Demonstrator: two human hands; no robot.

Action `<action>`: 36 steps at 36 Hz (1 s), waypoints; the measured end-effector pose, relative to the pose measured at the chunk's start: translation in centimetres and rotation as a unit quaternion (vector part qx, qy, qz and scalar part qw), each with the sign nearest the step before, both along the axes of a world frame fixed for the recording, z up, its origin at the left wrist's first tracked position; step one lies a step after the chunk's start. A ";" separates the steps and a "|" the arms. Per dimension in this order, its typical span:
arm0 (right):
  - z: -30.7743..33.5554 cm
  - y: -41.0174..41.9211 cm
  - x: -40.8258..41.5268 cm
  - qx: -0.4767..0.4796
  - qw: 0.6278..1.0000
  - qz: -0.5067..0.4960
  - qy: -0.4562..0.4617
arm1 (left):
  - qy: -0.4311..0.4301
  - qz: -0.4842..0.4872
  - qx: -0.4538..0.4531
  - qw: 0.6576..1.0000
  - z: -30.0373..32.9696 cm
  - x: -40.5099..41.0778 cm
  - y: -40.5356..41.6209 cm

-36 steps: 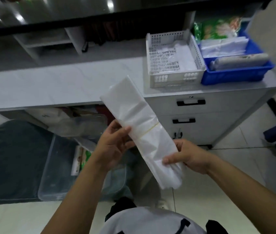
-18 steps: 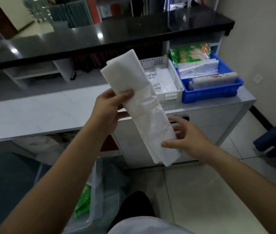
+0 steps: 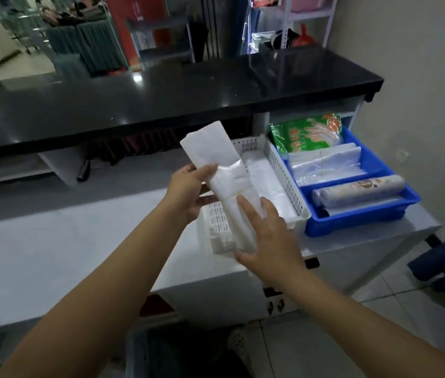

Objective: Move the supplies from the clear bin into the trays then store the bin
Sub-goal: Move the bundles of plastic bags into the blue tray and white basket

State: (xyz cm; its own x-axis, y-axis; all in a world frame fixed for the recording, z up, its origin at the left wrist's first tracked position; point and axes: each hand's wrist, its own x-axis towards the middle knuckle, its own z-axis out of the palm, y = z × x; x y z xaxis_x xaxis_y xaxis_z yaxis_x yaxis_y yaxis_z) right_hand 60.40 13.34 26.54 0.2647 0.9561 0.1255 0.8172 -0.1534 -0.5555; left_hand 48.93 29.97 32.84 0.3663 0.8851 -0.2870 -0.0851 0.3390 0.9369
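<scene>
Both hands on the bag bundle [image 3: 229, 184] above the white tray [image 3: 288, 186] — left hand [image 3: 188, 190] pinching its middle, right hand [image 3: 265, 236] fingers curled round its lower end.

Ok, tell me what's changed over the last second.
The bundle of white bags has gone from low beside the drawers up over the white tray, carried forward. Both hands kept hold: left hand at the middle, right hand at the lower end. The blue tray and its contents look unchanged.
</scene>
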 end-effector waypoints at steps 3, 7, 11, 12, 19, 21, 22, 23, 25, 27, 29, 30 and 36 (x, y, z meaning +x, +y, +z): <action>-0.6 4.1 1.1 -0.033 0.999 -0.009 0.019 | 0.014 -0.006 -0.029 0.999 -0.9 1.3 4.7; -0.9 9.4 1.9 -0.102 0.994 -0.019 0.037 | 0.068 -0.043 -0.036 0.996 -2.2 3.0 11.1; -1.2 13.9 2.4 -0.166 0.980 -0.047 0.096 | 0.147 -0.082 -0.048 0.984 -3.6 4.6 15.7; -1.4 14.7 2.4 -0.175 0.977 -0.051 0.112 | 0.168 -0.091 -0.046 0.981 -4.1 5.0 16.6; -3.8 17.6 1.9 -0.230 0.966 -0.025 0.114 | 0.468 -0.133 0.265 0.832 -7.3 6.0 20.1; -4.4 17.4 1.9 -0.241 0.964 0.026 0.113 | 0.548 -0.135 0.430 0.705 -7.8 5.8 20.5; -4.6 17.3 2.1 -0.241 0.963 0.044 0.116 | 0.549 -0.159 0.475 0.669 -8.0 5.8 20.8; -4.7 17.2 2.3 -0.238 0.962 0.055 0.119 | 0.542 -0.204 0.493 0.649 -8.2 5.9 21.1; -4.6 17.2 3.0 -0.231 0.963 0.071 0.115 | 0.533 -0.302 0.484 0.624 -8.8 6.1 21.3; -4.4 17.4 3.7 -0.230 0.963 0.088 0.107 | 0.532 -0.367 0.471 0.601 -9.5 6.6 21.2; -4.2 17.5 4.0 -0.224 0.964 0.105 0.097 | 0.539 -0.397 0.474 0.572 -10.2 7.3 21.0; -4.2 17.5 4.1 -0.219 0.965 0.115 0.089 | 0.545 -0.405 0.476 0.558 -10.5 7.7 21.0; -4.5 17.1 4.1 -0.215 0.962 0.163 0.040 | 0.568 -0.413 0.471 0.533 -11.9 8.1 21.5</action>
State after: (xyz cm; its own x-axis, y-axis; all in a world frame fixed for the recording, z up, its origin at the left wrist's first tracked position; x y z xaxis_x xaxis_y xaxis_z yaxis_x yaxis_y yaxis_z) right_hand 64.54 30.46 22.00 -0.0650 0.9488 -0.3091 0.8181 -0.1267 -0.5609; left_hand 57.07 51.50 20.89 0.8069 0.5032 -0.3093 0.5325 -0.8463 0.0125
